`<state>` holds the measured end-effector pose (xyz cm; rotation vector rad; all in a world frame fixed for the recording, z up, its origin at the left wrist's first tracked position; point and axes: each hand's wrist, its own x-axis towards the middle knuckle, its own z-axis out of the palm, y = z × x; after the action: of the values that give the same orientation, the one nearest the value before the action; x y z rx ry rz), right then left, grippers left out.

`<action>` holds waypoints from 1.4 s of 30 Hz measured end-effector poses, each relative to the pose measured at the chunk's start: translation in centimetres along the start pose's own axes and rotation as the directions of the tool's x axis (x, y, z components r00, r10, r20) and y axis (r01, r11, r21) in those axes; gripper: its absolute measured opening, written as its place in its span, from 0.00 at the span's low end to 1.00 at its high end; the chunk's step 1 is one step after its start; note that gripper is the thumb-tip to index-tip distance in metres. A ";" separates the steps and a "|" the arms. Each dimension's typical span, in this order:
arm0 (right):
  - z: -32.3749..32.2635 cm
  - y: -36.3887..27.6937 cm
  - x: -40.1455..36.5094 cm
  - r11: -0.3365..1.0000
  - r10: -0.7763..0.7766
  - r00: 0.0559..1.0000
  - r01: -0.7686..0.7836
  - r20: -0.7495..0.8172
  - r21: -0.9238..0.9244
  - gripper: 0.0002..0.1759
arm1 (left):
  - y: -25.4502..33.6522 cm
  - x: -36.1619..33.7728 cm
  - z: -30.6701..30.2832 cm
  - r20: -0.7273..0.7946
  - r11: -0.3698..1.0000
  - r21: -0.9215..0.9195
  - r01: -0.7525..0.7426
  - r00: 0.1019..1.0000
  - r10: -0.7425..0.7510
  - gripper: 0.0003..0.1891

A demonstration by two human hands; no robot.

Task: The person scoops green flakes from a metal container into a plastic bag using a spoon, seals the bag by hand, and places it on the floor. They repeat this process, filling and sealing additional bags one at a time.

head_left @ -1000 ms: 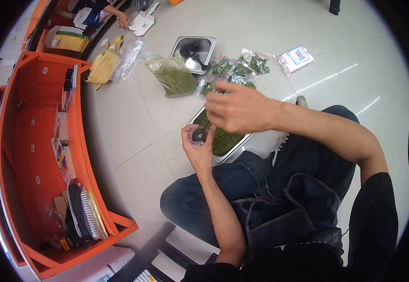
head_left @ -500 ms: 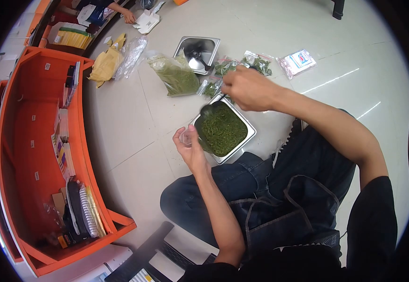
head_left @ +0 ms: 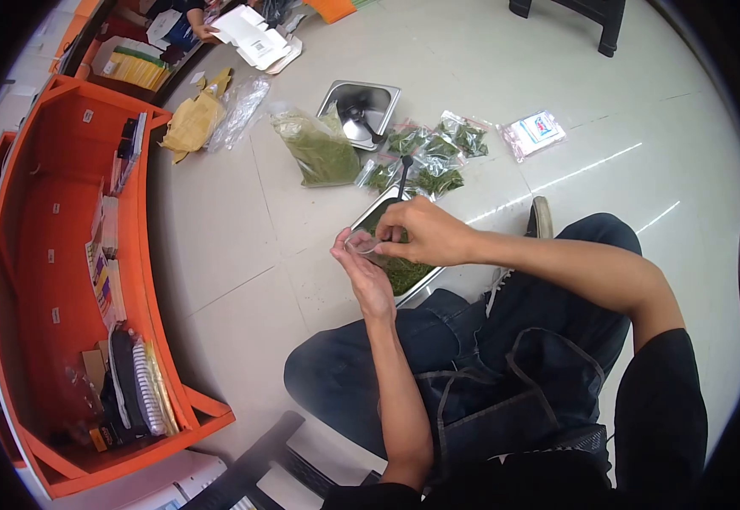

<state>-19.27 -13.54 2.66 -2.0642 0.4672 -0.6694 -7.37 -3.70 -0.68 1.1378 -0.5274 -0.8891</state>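
Observation:
My left hand (head_left: pixel 367 276) is closed round a small clear plastic bag (head_left: pixel 360 243), its mouth facing up. From the right, my right hand (head_left: pixel 429 233) pinches the edge of the same bag. Both hands are over a square steel pan (head_left: pixel 432 277) of chopped green leaves (head_left: pixel 404 275), hiding much of it. A black-handled spoon (head_left: pixel 406 173) leans in the pan, its handle past the far rim and its bowl hidden. Beyond lie several zip bags of green leaves (head_left: pixel 438 146) and a large clear bag of green flakes (head_left: pixel 319 153).
A second steel pan (head_left: pixel 394 95) holds a black utensil (head_left: pixel 360 115). A pack of bags (head_left: pixel 534 134) lies at right, crumpled yellow paper (head_left: pixel 193 123) at left. An orange shelf (head_left: pixel 153 280) borders the left. Another person's hand (head_left: pixel 206 32) holds a white carton (head_left: pixel 255 38).
My right hand has let go of the spoon, now resting in the pan, and moved down and left to the small bag. The other person's white carton is now unfolded wider.

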 end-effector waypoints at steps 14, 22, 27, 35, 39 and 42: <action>-2.9 -0.4 1.0 0.953 0.286 0.953 -0.273 -0.097 0.129 0.10 | 1.0 -0.1 -0.1 -0.045 0.988 0.098 -0.116 0.992 0.121 0.10; -2.7 0.2 1.2 0.953 0.252 0.962 -0.229 -0.101 0.198 0.09 | 1.1 -0.1 -0.5 -0.060 0.993 0.068 -0.094 0.993 0.098 0.08; -2.7 0.1 1.0 0.968 0.215 0.976 -0.208 -0.036 0.139 0.08 | 1.0 -0.1 -0.7 -0.013 0.989 0.095 -0.114 0.993 0.116 0.06; -2.6 0.2 1.0 0.939 0.260 0.966 -0.254 0.006 0.232 0.08 | 1.4 -0.3 -0.3 0.020 0.987 0.082 -0.138 0.990 0.137 0.08; -2.4 0.3 0.9 0.924 0.278 0.957 -0.290 0.084 0.248 0.06 | 1.4 -0.4 -0.2 0.002 0.978 0.164 -0.126 0.992 0.128 0.09; -2.5 0.1 0.9 0.908 0.282 0.951 -0.307 0.127 0.284 0.05 | 1.5 -0.5 -0.4 0.011 0.976 0.172 -0.133 0.991 0.133 0.09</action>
<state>-20.13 -15.66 3.94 -1.6819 0.5774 -0.4394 -6.85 -2.89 0.58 1.2434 -0.6828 -0.7379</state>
